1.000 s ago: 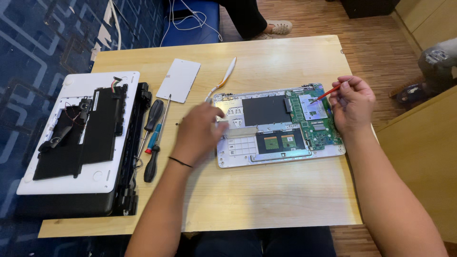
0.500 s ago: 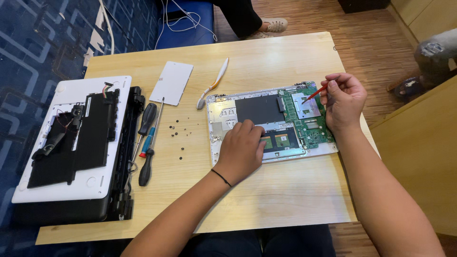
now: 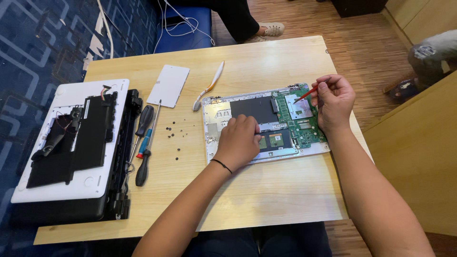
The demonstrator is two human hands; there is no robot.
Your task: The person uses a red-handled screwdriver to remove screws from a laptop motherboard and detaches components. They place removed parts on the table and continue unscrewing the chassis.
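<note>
Head view: left hand (image 3: 239,141), moved in from the opened laptop's (image 3: 266,121) edge, presses closed-fingered on it; right hand (image 3: 333,102) pinches a red tool (image 3: 305,94).

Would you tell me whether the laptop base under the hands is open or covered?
Open: the laptop base shows its bare green circuit board; a white cover panel lies apart.
</note>
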